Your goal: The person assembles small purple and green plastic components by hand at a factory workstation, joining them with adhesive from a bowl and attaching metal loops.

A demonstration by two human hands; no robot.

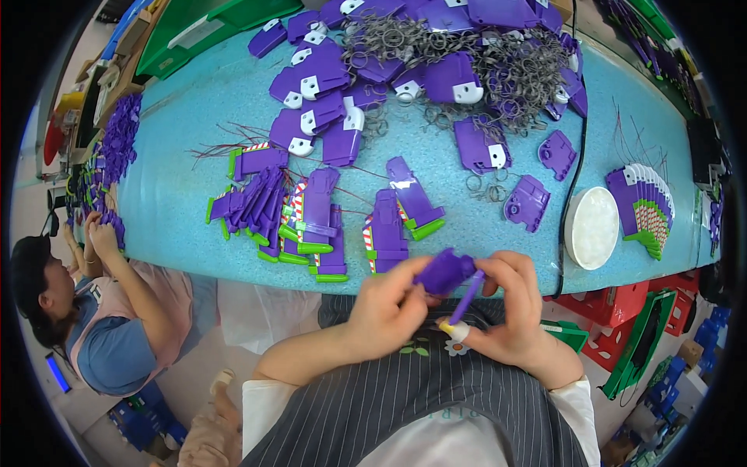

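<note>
Both hands meet just in front of the near edge of the blue table (179, 210). The left hand (385, 307) closes on a purple plastic piece (445, 271), and the right hand (510, 311) grips the same piece while pinching a thin purple tool (467, 298) against it. Assembly looks partly through: a batch of purple-and-green parts (311, 222) lies grouped near the left, and a neat stack (644, 206) stands at the right. Many loose purple shells (327, 101) and a tangle of metal rings (506, 70) still wait at the far side.
</note>
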